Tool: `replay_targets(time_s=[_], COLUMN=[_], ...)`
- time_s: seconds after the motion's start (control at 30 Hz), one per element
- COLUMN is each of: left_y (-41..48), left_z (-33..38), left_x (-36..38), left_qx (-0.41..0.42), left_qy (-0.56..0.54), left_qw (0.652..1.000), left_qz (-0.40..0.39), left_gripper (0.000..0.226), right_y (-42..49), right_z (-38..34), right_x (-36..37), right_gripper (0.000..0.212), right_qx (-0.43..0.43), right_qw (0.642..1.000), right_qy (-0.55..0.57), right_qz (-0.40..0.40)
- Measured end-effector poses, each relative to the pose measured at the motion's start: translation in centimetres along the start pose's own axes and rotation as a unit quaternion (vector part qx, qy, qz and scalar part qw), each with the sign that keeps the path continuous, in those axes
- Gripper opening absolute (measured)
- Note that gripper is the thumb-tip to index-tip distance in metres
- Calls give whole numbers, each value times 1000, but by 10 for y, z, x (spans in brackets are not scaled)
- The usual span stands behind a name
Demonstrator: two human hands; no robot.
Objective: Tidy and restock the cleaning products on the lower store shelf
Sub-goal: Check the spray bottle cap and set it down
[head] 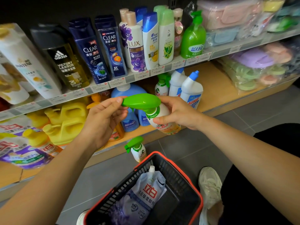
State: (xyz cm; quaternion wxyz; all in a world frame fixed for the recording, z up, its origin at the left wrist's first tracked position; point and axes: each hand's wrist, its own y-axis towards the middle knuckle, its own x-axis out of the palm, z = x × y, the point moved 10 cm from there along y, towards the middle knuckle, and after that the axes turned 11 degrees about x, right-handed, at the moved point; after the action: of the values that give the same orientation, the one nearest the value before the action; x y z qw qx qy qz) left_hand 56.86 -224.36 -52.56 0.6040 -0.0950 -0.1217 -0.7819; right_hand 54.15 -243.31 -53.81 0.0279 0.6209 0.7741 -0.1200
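In front of the lower shelf point(215, 93) I hold a white spray bottle with a green trigger head point(142, 102). My right hand point(178, 113) grips its body just below the neck. My left hand point(105, 117) pinches the nozzle end of the green head between thumb and fingers. A second spray bottle of the same kind point(138, 148) stands on the floor by the shelf edge. A third one point(161, 86) stands on the lower shelf beside two white bottles with blue caps point(191, 90).
A black basket with a red rim point(165, 161) sits on the grey floor below my hands, holding a refill pouch point(146, 192). Yellow jugs point(68, 120) and blue detergent bottles point(129, 91) fill the lower shelf's left. Shampoo bottles line the upper shelf. My shoe point(210, 184) is beside the basket.
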Motion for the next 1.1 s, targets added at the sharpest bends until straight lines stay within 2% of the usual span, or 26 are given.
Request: replay_targets(time_s=[0.23,0.37,0.53,0.6,0.73,0.8,0.87,0.93,1.1], left_y=[4,4,1,-1,-17,-24,-26,-25,-24], left_z=[16,26,45,55,78,84,84,84,83], left_x=[-1,-6,-7,-7,-1,2,3,1,-1], left_qx=[94,128,198,232,351,390,393,377,356], left_qy=[59,83,223,287,458,490,487,473,446], left_qw=[994,988,954,929,816,780,780,797,821], left_qz=[-2,-5,-26,-29,-24,-20,-19,-14,-11], left_gripper=[36,33,33,31,30,29,31,33,36], right_y=[-1,-1,-3,-5,-8,-9,-9,-9,-9], right_z=[11,16,20,21,21,21,23,24,23], right_x=[8,14,28,33,37,37,37,37,38], right_gripper=[47,43,40,38,45,47,52,54,33], right_qx=[38,65,106,120,142,147,154,161,153], right_qw=[994,986,981,979,979,978,977,975,969], right_qy=[97,144,138,138,123,120,123,132,165], right_qz=[-40,-55,-83,-87,-85,-86,-83,-82,-99])
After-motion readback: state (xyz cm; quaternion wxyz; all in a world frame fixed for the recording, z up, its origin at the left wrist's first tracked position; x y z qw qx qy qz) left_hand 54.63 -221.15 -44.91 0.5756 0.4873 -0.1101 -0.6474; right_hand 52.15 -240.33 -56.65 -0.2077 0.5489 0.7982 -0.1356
